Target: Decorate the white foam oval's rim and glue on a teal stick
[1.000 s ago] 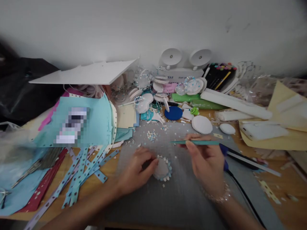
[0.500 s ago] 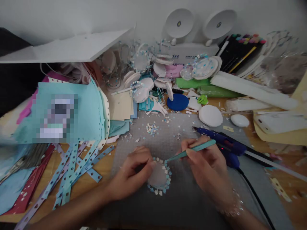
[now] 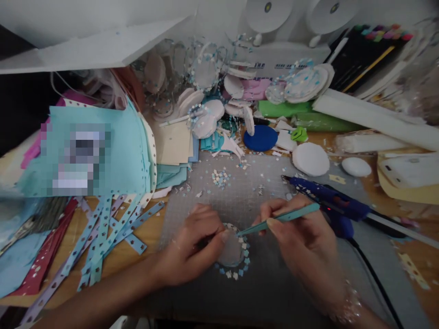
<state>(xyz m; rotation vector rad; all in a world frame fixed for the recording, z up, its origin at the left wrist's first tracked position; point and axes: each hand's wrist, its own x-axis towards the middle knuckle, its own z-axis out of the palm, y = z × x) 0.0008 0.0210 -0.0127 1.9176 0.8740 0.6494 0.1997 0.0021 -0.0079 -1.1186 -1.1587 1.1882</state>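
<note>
"Grey mat (image 3: 260, 292) covers the middle of a wooden table (image 3: 154, 235). Where's the disc (image 3: 231, 251)?"

"On the mat, between the hands."

"How far along?"

"Stars (image 3: 247, 253) line its right and lower edge, so I'd judge it well advanced; the left side is hidden. More lie loose in a pile (image 3: 220, 177) beyond."

"And the hands?"

"Left hand (image 3: 200, 244): fingers curled, thumb at the disc; whether it pinches, I can't tell. Right hand (image 3: 305, 246): thumb and fingers clamped on tweezers (image 3: 298, 212), slanting to the upper-right edge."
</note>
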